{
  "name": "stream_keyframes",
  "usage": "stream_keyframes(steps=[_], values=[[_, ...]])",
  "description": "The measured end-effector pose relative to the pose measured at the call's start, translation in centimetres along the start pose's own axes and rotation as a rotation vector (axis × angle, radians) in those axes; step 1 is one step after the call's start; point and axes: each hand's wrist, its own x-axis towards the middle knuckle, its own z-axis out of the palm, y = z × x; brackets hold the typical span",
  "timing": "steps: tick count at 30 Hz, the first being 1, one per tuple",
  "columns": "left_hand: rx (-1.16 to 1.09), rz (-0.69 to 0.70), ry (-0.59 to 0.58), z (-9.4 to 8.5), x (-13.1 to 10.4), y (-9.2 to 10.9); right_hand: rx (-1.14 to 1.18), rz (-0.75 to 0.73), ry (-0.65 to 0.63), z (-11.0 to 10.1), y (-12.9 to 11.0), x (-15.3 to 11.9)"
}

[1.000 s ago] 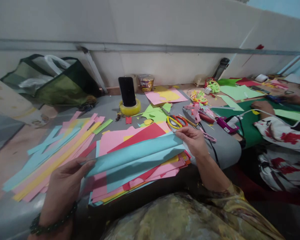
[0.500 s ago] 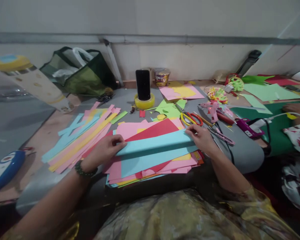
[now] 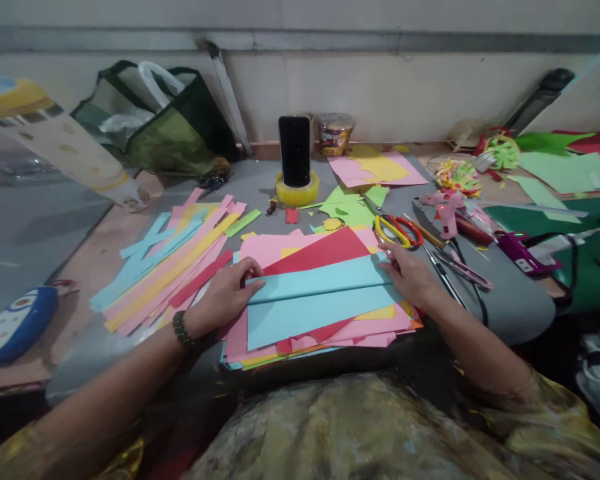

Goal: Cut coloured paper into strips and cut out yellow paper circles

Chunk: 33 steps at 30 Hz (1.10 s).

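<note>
A light blue sheet of paper (image 3: 300, 317) lies on a stack of coloured paper, its far part folded over into a long band toward me. My left hand (image 3: 233, 287) pinches the left end of that fold between thumb and fingers. At the other end, my right hand (image 3: 405, 270) grips the fold's right corner the same way. Behind the band, a red sheet (image 3: 325, 250) sticks out at a slant. Pink sheets (image 3: 355, 331) and yellow ones show around the edges of the stack.
Cut paper strips (image 3: 180, 267) lie left of the stack. Scissors (image 3: 397, 230), a cutter (image 3: 463, 270) and a pink glue gun (image 3: 446, 208) lie to the right. A phone (image 3: 295, 152) stands in a yellow tape roll (image 3: 297, 192). A blue case (image 3: 19, 323) sits far left.
The folded band has come down flatter onto the sheet beneath, with both hands still at its ends. The whole view has shifted slightly.
</note>
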Motion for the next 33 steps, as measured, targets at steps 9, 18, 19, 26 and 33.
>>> stream_keyframes(steps=[9,18,19,26,33], values=[[0.558,0.581,0.051,-0.3,0.0,-1.4,-0.098,-0.114,-0.014,-0.2,0.1,-0.1],[0.527,0.764,-0.512,-1.2,2.1,2.3,-0.118,-0.174,0.011,0.2,0.6,-0.2],[0.516,0.76,-0.525,-1.1,2.2,2.7,-0.118,-0.172,0.009,0.2,0.7,-0.2],[0.46,0.774,-0.555,-0.5,2.6,3.7,-0.116,-0.149,-0.008,0.4,1.0,-0.3],[0.552,0.705,-0.567,0.1,3.1,5.6,-0.238,-0.211,0.026,0.0,0.6,0.0]])
